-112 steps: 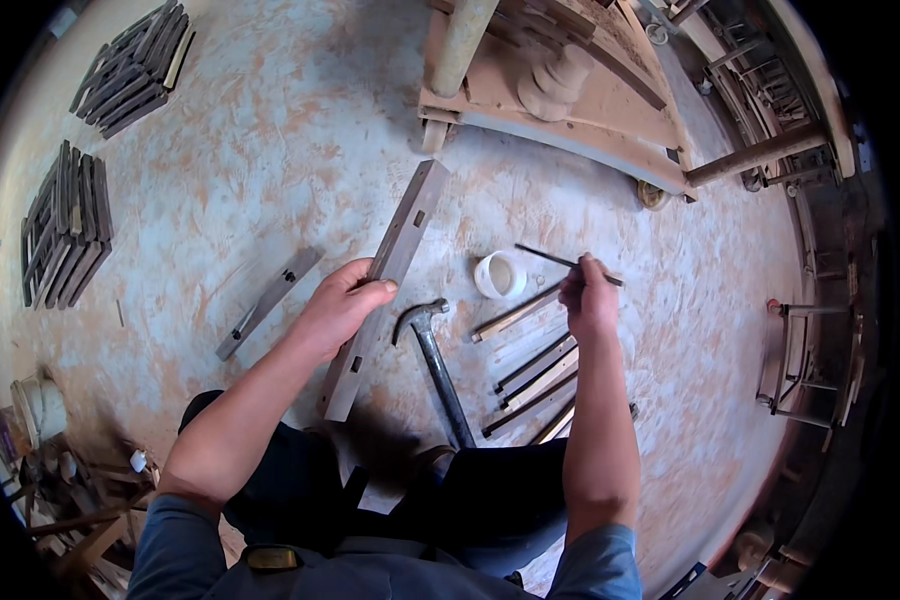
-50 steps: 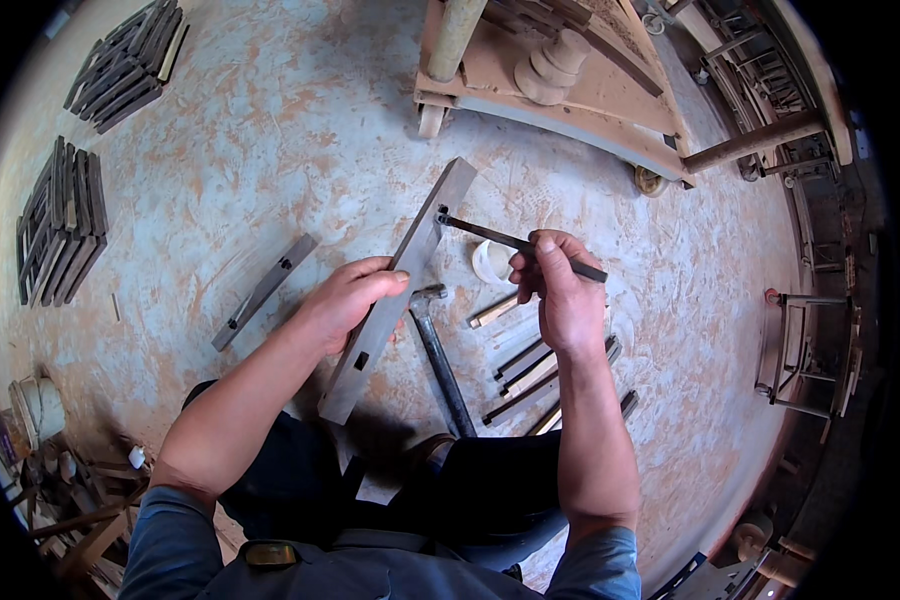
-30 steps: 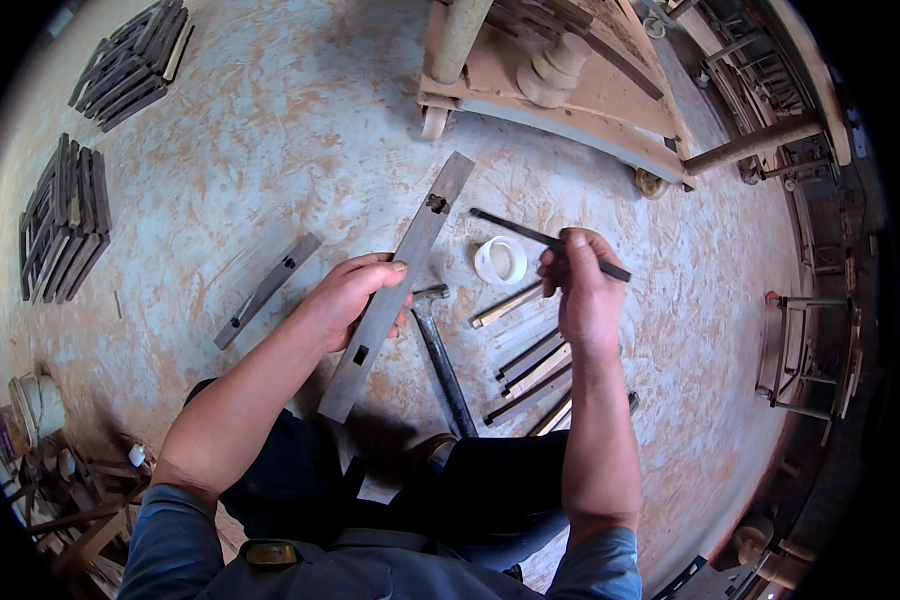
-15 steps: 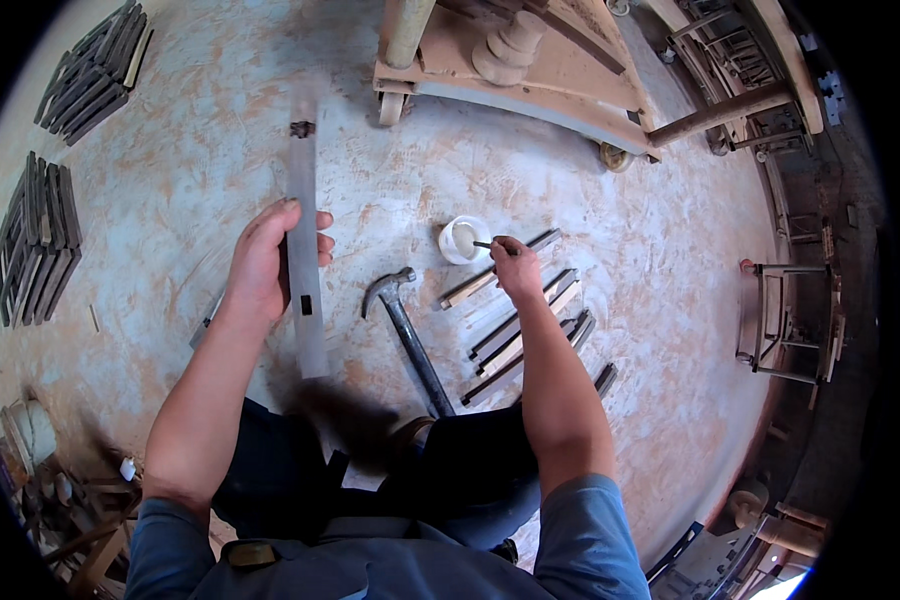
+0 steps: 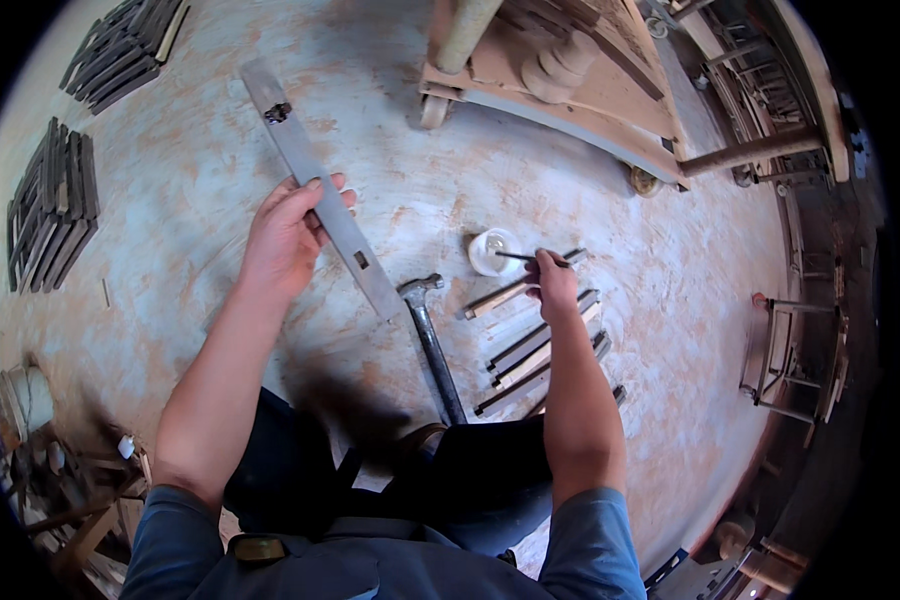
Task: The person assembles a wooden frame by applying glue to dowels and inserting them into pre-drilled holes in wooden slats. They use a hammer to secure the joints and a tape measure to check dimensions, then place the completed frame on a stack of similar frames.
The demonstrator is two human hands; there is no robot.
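The person sat low on the floor, dark trousers and blue sleeves at the bottom of the view. A hammer (image 5: 430, 340) lay on the dusty floor (image 5: 670, 300) just ahead of the knees, its head pointing away. Beside it, to the right, several short wooden slats (image 5: 530, 350) lay in a loose row. The right hand (image 5: 555, 285) hovered over those slats, fingers pinched on a thin dark stick (image 5: 530, 258) whose tip reached into a small white cup (image 5: 492, 250). The left hand (image 5: 290, 235) was wrapped around a long flat wooden rail (image 5: 320, 190) near its middle, the rail running diagonally up and to the left. Further off, stacks of dark slats (image 5: 55, 205) lay at the left, and a wooden furniture frame (image 5: 570, 90) stood beyond.
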